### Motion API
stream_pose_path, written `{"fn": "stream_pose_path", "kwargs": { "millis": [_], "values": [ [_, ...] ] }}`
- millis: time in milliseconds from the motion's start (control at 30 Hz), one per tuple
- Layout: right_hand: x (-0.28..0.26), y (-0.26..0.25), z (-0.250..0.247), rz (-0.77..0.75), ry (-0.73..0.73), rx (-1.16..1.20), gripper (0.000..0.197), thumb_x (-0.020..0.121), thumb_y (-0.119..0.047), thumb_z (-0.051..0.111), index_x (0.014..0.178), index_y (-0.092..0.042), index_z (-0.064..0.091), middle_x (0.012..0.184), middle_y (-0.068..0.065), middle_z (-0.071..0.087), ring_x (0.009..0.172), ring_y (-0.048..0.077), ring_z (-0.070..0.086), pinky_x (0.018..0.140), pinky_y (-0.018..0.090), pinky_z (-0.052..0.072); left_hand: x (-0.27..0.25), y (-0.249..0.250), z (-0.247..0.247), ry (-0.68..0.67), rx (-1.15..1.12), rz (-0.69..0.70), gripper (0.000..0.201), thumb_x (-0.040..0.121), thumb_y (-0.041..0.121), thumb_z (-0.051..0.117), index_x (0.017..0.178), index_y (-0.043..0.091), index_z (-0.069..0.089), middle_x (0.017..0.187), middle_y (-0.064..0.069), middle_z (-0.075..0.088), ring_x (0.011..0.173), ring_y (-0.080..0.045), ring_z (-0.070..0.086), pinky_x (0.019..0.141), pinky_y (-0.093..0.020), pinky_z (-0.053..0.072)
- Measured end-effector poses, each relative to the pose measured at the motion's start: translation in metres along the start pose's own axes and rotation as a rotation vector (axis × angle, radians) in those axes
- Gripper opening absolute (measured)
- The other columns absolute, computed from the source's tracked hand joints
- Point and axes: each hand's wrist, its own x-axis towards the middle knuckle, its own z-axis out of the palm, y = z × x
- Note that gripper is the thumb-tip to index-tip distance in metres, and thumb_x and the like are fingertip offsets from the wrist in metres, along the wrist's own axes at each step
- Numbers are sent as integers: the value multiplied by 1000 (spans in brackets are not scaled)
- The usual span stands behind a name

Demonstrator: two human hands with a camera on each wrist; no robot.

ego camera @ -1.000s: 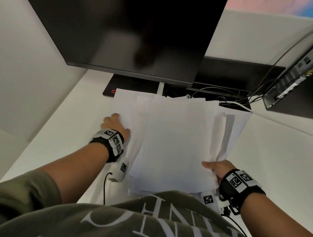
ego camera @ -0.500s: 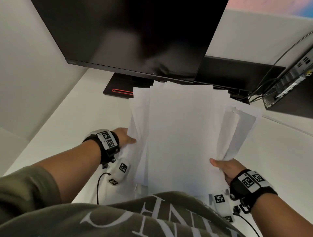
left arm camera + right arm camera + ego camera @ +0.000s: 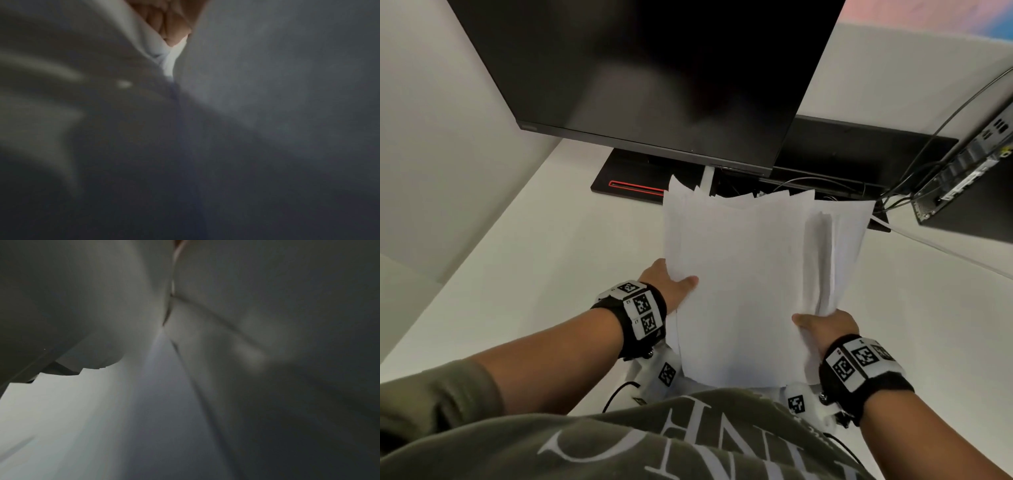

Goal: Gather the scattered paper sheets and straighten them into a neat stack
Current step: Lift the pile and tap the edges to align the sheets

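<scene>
A loose bundle of white paper sheets (image 3: 750, 274) is held up off the white desk (image 3: 551, 246), its far edges ragged and uneven. My left hand (image 3: 671, 284) grips the bundle's left edge, thumb on top and fingers hidden beneath. At the lower right corner, my right hand (image 3: 822, 325) holds the sheets with the thumb on top. The left wrist view shows curled fingers (image 3: 170, 27) behind a fold of paper (image 3: 267, 81). Grey, blurred paper (image 3: 246, 337) fills the right wrist view, and that hand is hardly seen.
A large black monitor (image 3: 654, 75) hangs over the back of the desk, its black base with a red stripe (image 3: 633, 178) just beyond the paper. Cables (image 3: 825, 185) and a black device (image 3: 969, 171) lie at the back right. A white wall (image 3: 431, 120) stands on the left.
The sheets have been pulled together from a wide spread on the desk into a narrower bundle and lifted. My left hand moved right, from pressing flat to gripping the left edge.
</scene>
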Motion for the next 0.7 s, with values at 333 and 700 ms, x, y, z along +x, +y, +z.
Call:
{"fn": "stream_pose_path", "kwargs": {
  "millis": [333,700],
  "values": [
    [-1,7,-6,104,-90,167,65,44,-28,84,98,3,65,90,21,71,84,40,68,88,53,52,7,0,-3,-225,-377,-275,75,73,35,74,132,0,44,131,-16,53,116,-31,53,98,-33,44],
    [-8,33,-10,143,-148,151,30,65,-3,80,90,6,65,85,23,69,81,38,67,75,41,55,-15,20,15,-193,-184,104,48,75,16,71,119,11,52,107,-5,60,100,-23,56,86,-30,46]
  ]
}}
